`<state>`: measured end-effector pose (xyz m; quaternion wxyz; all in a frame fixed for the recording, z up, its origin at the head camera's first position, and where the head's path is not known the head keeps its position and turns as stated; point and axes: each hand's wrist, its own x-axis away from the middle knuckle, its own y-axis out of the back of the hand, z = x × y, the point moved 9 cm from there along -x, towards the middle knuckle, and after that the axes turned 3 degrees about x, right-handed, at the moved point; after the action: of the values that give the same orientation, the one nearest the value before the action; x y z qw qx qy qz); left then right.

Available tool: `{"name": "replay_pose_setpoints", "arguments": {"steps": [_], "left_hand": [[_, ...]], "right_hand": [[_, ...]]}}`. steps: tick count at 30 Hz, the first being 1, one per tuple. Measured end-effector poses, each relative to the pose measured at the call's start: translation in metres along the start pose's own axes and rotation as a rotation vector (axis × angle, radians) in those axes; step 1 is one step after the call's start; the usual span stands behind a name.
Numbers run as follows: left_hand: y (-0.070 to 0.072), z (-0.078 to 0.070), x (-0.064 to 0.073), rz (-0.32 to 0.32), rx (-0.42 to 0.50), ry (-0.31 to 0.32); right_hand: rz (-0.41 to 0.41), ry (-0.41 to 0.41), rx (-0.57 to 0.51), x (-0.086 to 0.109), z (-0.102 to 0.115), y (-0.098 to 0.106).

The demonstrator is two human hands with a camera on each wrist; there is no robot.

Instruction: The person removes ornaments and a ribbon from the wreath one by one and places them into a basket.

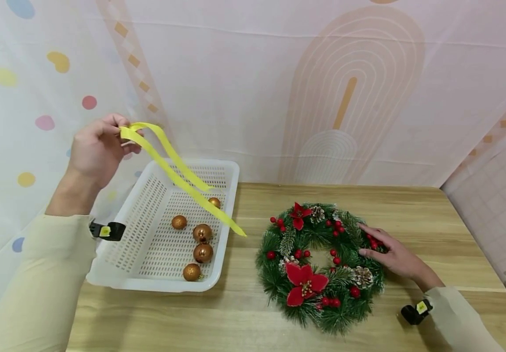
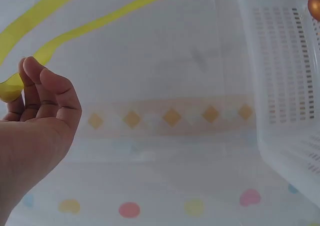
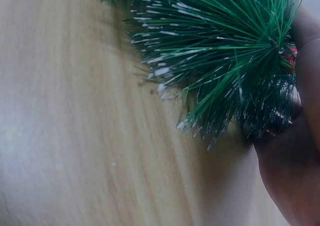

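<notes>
A yellow ribbon [image 1: 193, 192] hangs in two strands from the fingertips of my left hand [image 1: 96, 151], which pinches it high over the basket's left side. In the left wrist view the ribbon [image 2: 105, 21] trails away from the curled fingers. On the table at right lies a green wreath [image 1: 345, 313] with red flowers, berries and frosted pinecones. My right hand [image 1: 395, 256] rests on the wreath's right edge, its fingers stretched out and the thumb apart. Close up in the right wrist view are the wreath's needles [image 3: 215, 50]; part of that hand is cut off there.
A white perforated basket [image 1: 160, 284] stands on the left of the wooden table [image 1: 217, 322], holding several copper-coloured baubles [image 1: 203, 253]. The ribbon's longer end hangs across the basket's right rim. A patterned cloth backdrop [image 1: 244, 88] rises behind the table.
</notes>
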<state>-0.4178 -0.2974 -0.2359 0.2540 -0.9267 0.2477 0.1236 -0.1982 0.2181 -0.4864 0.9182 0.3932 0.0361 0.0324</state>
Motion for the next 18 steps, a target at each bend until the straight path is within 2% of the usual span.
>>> {"name": "replay_pose_setpoints", "arguments": {"steps": [2, 6, 11, 14, 16, 18], "left_hand": [[0.012, -0.005, -0.001, -0.032, 0.061, 0.007], [0.031, -0.017, -0.001, -0.095, 0.145, -0.017], [0.046, -0.026, 0.001, -0.141, 0.148, -0.023], [0.049, -0.028, 0.002, -0.133, 0.136, -0.017], [0.048, -0.025, 0.003, -0.102, 0.133, -0.002], [0.045, -0.021, 0.003, -0.063, 0.089, 0.016]], "right_hand": [[0.002, 0.003, -0.002, 0.0, 0.0, -0.001], [0.003, 0.004, 0.002, 0.0, 0.0, -0.001], [0.002, -0.002, 0.016, 0.0, -0.001, -0.001], [0.003, -0.009, 0.025, 0.0, -0.001, -0.001], [0.004, -0.014, 0.032, 0.0, 0.0, -0.001], [0.006, -0.018, 0.034, 0.0, 0.0, -0.001]]}}
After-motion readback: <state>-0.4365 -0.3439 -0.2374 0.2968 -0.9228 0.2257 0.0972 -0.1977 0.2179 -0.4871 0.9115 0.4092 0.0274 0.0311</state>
